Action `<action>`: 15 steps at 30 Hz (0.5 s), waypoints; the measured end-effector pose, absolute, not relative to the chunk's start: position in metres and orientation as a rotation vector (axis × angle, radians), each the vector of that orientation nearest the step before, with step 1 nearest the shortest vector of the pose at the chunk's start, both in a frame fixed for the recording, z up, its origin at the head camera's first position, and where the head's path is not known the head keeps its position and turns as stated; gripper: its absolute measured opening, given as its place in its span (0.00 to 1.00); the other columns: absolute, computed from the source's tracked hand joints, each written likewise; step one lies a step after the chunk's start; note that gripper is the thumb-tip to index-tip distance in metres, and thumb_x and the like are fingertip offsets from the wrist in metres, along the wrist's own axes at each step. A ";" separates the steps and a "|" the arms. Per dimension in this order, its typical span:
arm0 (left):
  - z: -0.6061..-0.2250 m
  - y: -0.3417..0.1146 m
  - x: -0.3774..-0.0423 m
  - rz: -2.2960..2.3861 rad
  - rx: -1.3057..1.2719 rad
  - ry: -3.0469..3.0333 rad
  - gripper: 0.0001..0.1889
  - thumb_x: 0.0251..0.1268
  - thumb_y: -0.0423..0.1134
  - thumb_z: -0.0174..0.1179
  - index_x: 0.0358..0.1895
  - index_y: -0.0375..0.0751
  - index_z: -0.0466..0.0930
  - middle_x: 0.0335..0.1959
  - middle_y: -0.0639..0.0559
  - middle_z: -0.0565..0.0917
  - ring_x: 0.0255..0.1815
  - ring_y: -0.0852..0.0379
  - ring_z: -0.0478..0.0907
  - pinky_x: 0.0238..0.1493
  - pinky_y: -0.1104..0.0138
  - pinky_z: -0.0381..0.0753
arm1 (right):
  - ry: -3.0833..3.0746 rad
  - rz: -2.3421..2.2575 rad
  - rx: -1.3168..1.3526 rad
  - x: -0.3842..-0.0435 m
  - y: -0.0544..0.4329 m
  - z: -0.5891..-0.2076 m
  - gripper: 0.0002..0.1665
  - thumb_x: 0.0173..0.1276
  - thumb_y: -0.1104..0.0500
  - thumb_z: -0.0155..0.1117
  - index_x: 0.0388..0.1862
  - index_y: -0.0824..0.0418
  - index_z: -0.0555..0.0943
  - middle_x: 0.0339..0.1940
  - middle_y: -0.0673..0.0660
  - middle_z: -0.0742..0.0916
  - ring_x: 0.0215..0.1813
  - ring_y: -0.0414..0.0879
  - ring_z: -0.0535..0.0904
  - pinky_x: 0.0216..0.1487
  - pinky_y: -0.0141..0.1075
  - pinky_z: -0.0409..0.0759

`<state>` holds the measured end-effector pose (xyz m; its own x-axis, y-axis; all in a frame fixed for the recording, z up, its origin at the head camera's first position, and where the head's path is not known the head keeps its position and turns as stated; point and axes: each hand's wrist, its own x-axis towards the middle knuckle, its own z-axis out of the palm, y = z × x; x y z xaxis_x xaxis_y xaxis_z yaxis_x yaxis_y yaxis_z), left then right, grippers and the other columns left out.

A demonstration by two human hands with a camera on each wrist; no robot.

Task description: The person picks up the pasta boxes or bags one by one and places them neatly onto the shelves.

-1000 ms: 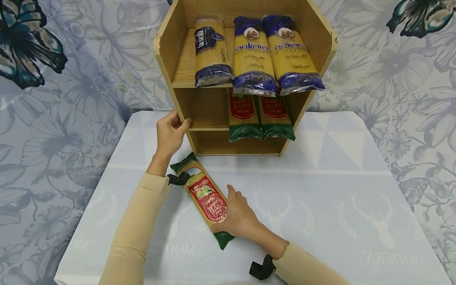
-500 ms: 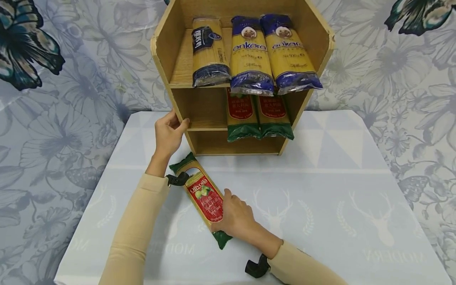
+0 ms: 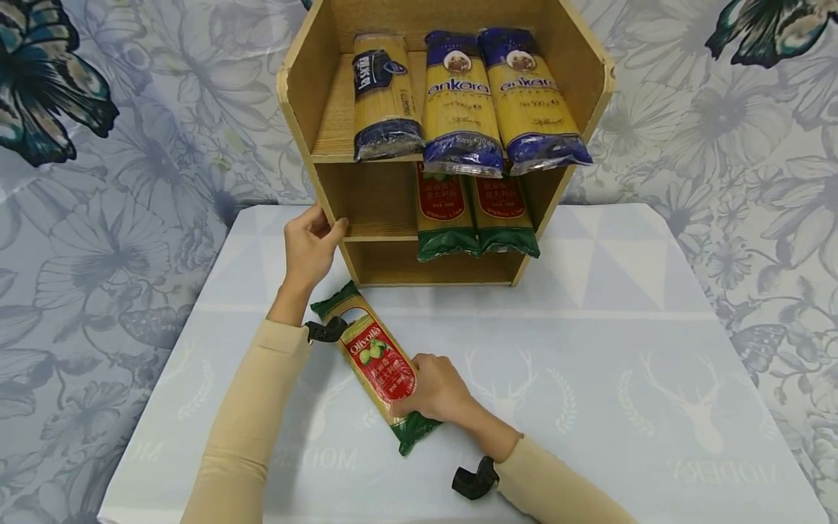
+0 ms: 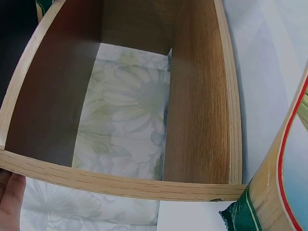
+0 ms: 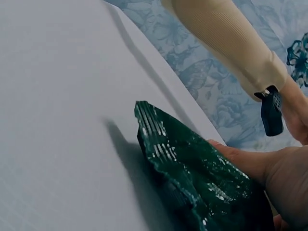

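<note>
My left hand [image 3: 309, 247] grips the left side edge of a wooden shelf unit [image 3: 373, 191], thumb in front. In the left wrist view, fingers [image 4: 11, 199] show under the wooden edge. With my right hand [image 3: 437, 389] I grip the lower part of a spaghetti packet [image 3: 380, 360], gold with a red Olivoila label. The packet slants below the shelf, its upper green end near my left wrist. Close up in the right wrist view, its crimped green end [image 5: 187, 163] stands above the table, my thumb [image 5: 240, 159] along its side.
On the top shelf lie a la sita pasta packet [image 3: 386, 98] and two ankara packets [image 3: 461, 102]. Two green-ended packets [image 3: 447, 211] occupy the middle shelf's right side. A white patterned table [image 3: 589, 349] lies beneath, with floral cloth [image 3: 131, 240] behind.
My right hand has closed further round the packet, its raised fingers now curled. The packet's lower green end has turned and shifted slightly right. My left hand keeps its grip on the shelf.
</note>
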<state>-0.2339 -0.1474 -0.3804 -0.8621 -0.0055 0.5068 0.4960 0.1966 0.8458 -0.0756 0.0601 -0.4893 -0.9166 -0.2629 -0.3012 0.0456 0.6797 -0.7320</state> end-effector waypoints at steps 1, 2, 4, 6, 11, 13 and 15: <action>-0.380 -0.148 -0.234 -1.708 -0.458 -2.079 0.18 0.66 0.19 0.59 0.58 0.19 0.79 0.53 0.26 0.83 0.54 0.33 0.82 0.53 0.65 0.84 | 2.489 -1.127 -0.166 -0.077 0.062 -0.490 0.35 0.40 0.49 0.88 0.41 0.66 0.82 0.28 0.50 0.81 0.33 0.45 0.76 0.31 0.38 0.78; -0.380 -0.148 -0.234 -1.707 -0.460 -2.079 0.18 0.65 0.19 0.59 0.58 0.19 0.79 0.53 0.26 0.83 0.54 0.33 0.82 0.53 0.65 0.84 | 2.468 -1.148 -0.163 -0.079 0.064 -0.490 0.34 0.40 0.49 0.88 0.41 0.66 0.82 0.28 0.50 0.81 0.33 0.46 0.76 0.31 0.38 0.78; -0.379 -0.148 -0.234 -1.706 -0.462 -2.078 0.18 0.66 0.19 0.59 0.58 0.19 0.79 0.53 0.25 0.82 0.54 0.32 0.82 0.53 0.65 0.84 | 2.424 -1.185 -0.158 -0.082 0.067 -0.492 0.30 0.42 0.49 0.87 0.38 0.65 0.84 0.28 0.51 0.82 0.34 0.46 0.76 0.32 0.38 0.77; -0.378 -0.148 -0.234 -1.704 -0.463 -2.077 0.18 0.65 0.19 0.59 0.58 0.19 0.79 0.53 0.25 0.82 0.54 0.32 0.82 0.53 0.65 0.84 | 2.383 -1.220 -0.156 -0.084 0.070 -0.493 0.26 0.44 0.49 0.86 0.36 0.64 0.85 0.27 0.51 0.83 0.33 0.46 0.76 0.31 0.38 0.77; -0.377 -0.147 -0.232 -1.694 -0.454 -2.084 0.18 0.65 0.20 0.59 0.58 0.19 0.79 0.53 0.25 0.83 0.53 0.32 0.82 0.53 0.65 0.85 | 2.289 -1.284 -0.204 -0.086 0.074 -0.497 0.21 0.51 0.50 0.82 0.35 0.61 0.85 0.26 0.51 0.85 0.33 0.45 0.77 0.33 0.38 0.76; -0.376 -0.146 -0.231 -1.689 -0.444 -2.094 0.18 0.65 0.20 0.60 0.58 0.19 0.79 0.53 0.26 0.83 0.53 0.33 0.83 0.53 0.65 0.85 | 2.225 -1.329 -0.237 -0.086 0.076 -0.497 0.19 0.52 0.52 0.81 0.37 0.61 0.85 0.27 0.51 0.85 0.33 0.45 0.78 0.35 0.38 0.77; -0.376 -0.146 -0.230 -1.686 -0.429 -2.107 0.18 0.65 0.20 0.60 0.58 0.20 0.79 0.52 0.27 0.83 0.53 0.35 0.83 0.53 0.64 0.85 | 2.139 -1.387 -0.264 -0.086 0.078 -0.497 0.19 0.53 0.55 0.81 0.39 0.62 0.84 0.29 0.52 0.86 0.35 0.46 0.79 0.38 0.39 0.79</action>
<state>-0.2304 -0.1463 -0.3760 -0.8701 -0.0132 0.4927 0.4778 0.2230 0.8497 -0.0860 0.0776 -0.4966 -0.8175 -0.4541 -0.3541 0.1380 0.4425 -0.8861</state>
